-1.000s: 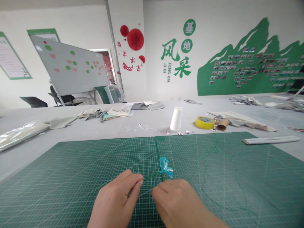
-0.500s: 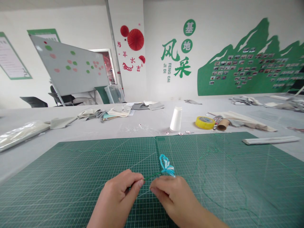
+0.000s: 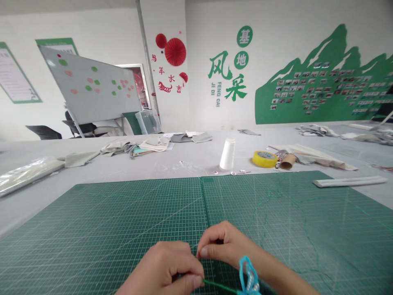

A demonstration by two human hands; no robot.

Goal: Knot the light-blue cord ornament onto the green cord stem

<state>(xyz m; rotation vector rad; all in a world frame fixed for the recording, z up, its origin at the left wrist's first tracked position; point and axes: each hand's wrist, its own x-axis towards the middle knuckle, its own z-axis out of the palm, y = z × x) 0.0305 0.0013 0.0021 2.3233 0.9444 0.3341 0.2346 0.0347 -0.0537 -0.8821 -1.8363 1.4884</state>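
Observation:
My left hand (image 3: 172,268) is closed, thumb and forefinger pinching a thin green stem (image 3: 219,284). At the stem's other end, low in the view, is a light-blue looped flower (image 3: 248,275) with whitish strands or beads; the bottom edge cuts it off. My right hand (image 3: 225,246) is just above and right of the left fingertips, fingers curled and thumb against the forefinger. Whatever lies in that pinch is too small to tell. Both hands are over the green cutting mats (image 3: 147,213). A fine green thread (image 3: 307,229) trails in loops across the right mat.
Beyond the mats stand a white thread cone (image 3: 227,155), a yellow tape roll (image 3: 264,159) and a cardboard tube (image 3: 287,162). A pale rolled strip (image 3: 350,181) crosses the right mat's far edge. Fabric scraps (image 3: 153,143) and a plastic-wrapped bundle (image 3: 30,174) lie at the left.
The flower has swung down and toward me, from beyond my right hand to the bottom edge. My left hand has moved lower and right; my right hand has turned, fingertips now above the left ones.

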